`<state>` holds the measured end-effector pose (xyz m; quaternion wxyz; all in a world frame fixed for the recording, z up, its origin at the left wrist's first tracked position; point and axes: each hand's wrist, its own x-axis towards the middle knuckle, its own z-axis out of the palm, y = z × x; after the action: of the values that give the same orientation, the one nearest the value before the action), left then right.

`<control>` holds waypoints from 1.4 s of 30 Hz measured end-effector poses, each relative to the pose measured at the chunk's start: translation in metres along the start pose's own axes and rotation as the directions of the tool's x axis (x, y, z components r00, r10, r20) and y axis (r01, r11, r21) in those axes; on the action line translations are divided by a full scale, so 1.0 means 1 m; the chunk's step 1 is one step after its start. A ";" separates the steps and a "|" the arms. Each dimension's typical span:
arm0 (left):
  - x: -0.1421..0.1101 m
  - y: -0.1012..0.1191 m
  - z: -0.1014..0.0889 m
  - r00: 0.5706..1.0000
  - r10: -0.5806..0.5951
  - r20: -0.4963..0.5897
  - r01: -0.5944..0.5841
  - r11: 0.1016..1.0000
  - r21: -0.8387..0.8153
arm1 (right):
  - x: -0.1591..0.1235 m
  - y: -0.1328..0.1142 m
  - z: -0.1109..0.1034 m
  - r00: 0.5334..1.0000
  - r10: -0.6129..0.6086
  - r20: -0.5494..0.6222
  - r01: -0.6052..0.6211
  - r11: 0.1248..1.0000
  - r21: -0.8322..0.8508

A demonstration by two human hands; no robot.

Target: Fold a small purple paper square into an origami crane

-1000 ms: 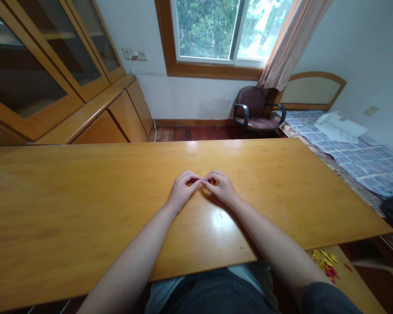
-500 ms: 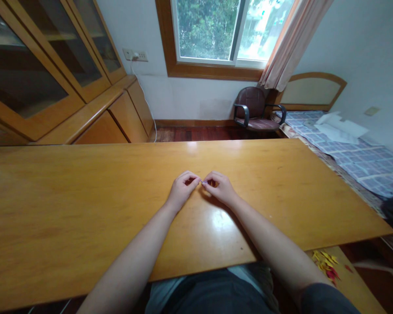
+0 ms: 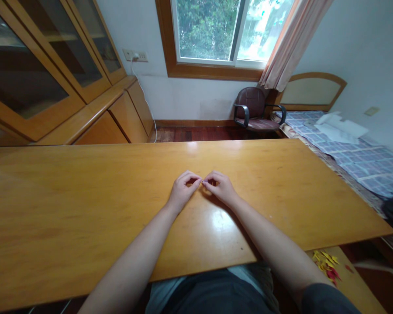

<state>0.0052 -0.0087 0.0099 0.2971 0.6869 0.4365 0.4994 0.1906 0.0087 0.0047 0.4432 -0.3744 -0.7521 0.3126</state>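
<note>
My left hand and my right hand meet fingertip to fingertip just above the middle of the wooden table. Both are closed in a pinch, thumb against forefinger. Between the tips shows a tiny purplish piece, mostly covered by the fingers and too small to name. It sits at the right hand's fingertips, and the left fingertips press up against it.
A heap of small yellow and red pieces lies on a lower wooden surface at the bottom right. Beyond the table stand a glass-door cabinet, a brown armchair and a bed with a checked cover.
Half a second ago the left fingertips had drawn slightly left, away from the right ones; now they are back against them. The right hand has hardly moved.
</note>
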 end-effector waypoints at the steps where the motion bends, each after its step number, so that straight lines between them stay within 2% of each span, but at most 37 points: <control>1: 0.000 0.000 0.000 1.000 0.000 0.006 0.000 1.000 0.005 | 0.000 -0.001 0.000 1.000 -0.004 -0.003 0.004 1.000 -0.002; 8: 0.000 -0.001 0.001 1.000 -0.011 0.001 0.011 1.000 0.028 | 0.000 -0.007 -0.001 1.000 -0.017 -0.015 0.017 1.000 -0.026; 16: 0.000 0.004 0.001 0.991 -0.118 -0.058 0.111 0.987 -0.114 | 0.000 -0.007 0.001 0.999 -0.049 0.003 0.049 0.999 0.012; 22: 0.000 -0.002 0.002 0.980 -0.197 0.008 0.195 0.961 -0.197 | 0.000 -0.007 0.000 0.999 -0.043 0.015 0.043 0.999 0.010; 26: 0.000 -0.001 0.001 0.988 -0.154 0.031 0.156 0.982 -0.107 | -0.001 -0.005 0.000 1.000 -0.018 0.005 0.018 1.000 0.000; 31: -0.001 0.007 0.000 1.000 0.015 -0.018 -0.013 0.991 0.132 | 0.000 -0.004 0.000 1.000 -0.015 0.010 0.015 1.000 0.019; 34: -0.002 0.010 0.000 0.997 0.076 -0.016 -0.072 0.976 0.207 | 0.001 -0.004 0.000 1.000 0.011 0.018 -0.011 1.000 0.025; 38: -0.001 0.010 -0.002 0.995 0.104 0.010 -0.104 0.970 0.221 | 0.001 -0.005 -0.002 0.999 0.042 0.030 -0.043 0.998 0.041; 42: 0.001 0.004 -0.004 0.996 0.085 0.026 -0.088 0.985 0.146 | 0.000 -0.003 -0.002 0.997 0.061 0.037 -0.063 0.997 0.050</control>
<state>0.0025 -0.0099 0.0149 0.2282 0.7301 0.4388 0.4715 0.1915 0.0080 0.0077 0.4294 -0.3807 -0.7395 0.3519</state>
